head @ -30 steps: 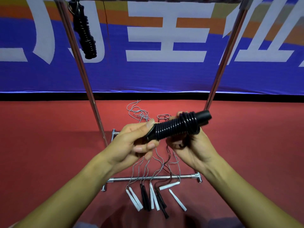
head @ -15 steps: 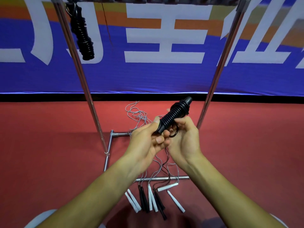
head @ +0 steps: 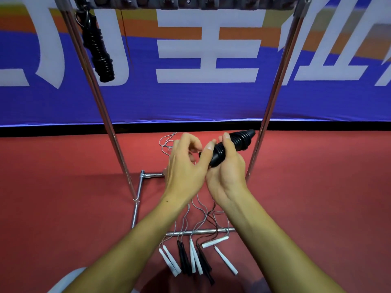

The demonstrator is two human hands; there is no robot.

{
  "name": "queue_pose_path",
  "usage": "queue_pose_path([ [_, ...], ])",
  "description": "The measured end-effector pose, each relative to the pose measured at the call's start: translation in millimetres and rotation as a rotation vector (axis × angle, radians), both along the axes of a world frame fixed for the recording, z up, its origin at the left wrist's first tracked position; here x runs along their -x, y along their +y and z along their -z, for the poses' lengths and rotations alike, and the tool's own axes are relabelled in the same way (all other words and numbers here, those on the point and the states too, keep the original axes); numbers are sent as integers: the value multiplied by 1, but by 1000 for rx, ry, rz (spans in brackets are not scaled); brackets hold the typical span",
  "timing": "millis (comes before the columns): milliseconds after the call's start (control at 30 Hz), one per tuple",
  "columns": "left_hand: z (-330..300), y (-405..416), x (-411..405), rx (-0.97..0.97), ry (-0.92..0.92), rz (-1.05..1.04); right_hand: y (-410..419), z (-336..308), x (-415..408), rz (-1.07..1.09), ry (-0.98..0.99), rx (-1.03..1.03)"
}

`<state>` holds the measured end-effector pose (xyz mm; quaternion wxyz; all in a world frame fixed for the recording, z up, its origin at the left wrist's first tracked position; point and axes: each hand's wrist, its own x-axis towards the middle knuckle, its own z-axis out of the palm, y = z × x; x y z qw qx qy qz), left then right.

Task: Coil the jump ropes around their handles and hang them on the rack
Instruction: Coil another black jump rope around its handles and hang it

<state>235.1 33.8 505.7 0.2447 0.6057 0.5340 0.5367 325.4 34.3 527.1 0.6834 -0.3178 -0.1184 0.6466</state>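
A black jump rope coiled around its handles (head: 234,142) lies tilted in my right hand (head: 227,172), whose fingers and thumb curl round it at centre frame. My left hand (head: 186,166) is beside it, thumb touching the bundle's lower end and fingers curled loosely above; whether they pinch the rope end is hidden. The chrome rack (head: 101,98) stands in front, its top bar with hooks (head: 190,2) at the frame's upper edge. One coiled black rope (head: 99,49) hangs from a hook at the top left.
Several uncoiled ropes with white handles (head: 171,261) and black handles (head: 184,259) lie on the red floor over the rack's base bar (head: 203,231). Thin grey cords (head: 167,142) trail behind my hands. A blue banner wall (head: 211,98) stands behind the rack.
My hands have lifted slightly with the bundle. The right hand now grips the coil from below, and the left hand's fingers have come off it, leaving the thumb at its lower end.
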Motion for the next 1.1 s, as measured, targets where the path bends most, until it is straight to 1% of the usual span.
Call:
queue_pose_path([
  [100, 0, 0, -1, -143, 60, 6, -2, -3, 3, -37, 69, 17],
  [200, 0, -1, 1, -206, 87, -35, 1, 2, 2, -50, 93, 40],
  [300, 3, -5, 2, -295, 170, 28, 10, 8, -6, -43, 125, 70],
  [400, 9, -6, 7, -342, 361, 162, 19, 15, -17, -30, 142, 121],
  [467, 9, -5, 12, -359, 489, 210, 19, 20, -20, -77, 160, 133],
  [567, 10, -4, 19, -412, 609, 213, 13, 21, -21, -149, 221, 148],
  [667, 10, -2, 23, -440, 722, 198, 4, 14, -21, -217, 248, 122],
  [800, 8, -2, 24, -447, 780, 174, 3, 15, -21, -265, 248, 110],
  [867, 8, -2, 23, -450, 782, 151, 1, 14, -19, -274, 261, 104],
  [1100, 3, -7, 24, -480, 794, 49, -2, 9, -15, -308, 203, 56],
])
